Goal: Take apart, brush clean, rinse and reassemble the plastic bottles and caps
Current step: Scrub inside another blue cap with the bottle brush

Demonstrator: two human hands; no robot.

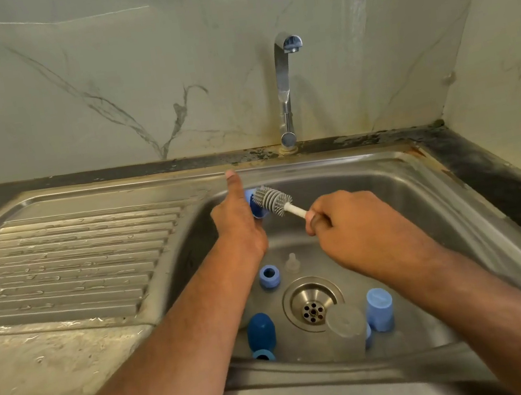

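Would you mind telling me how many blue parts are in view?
5, perhaps more hidden: one in the left hand, at; ring; dark cap; ring below it; cap right of the drain.

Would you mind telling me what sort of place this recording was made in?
Most likely a home kitchen, at the sink. A stainless steel sink with a ribbed draining board is set into a dark counter, a chrome tap rises behind it, and the wall is marble-patterned.
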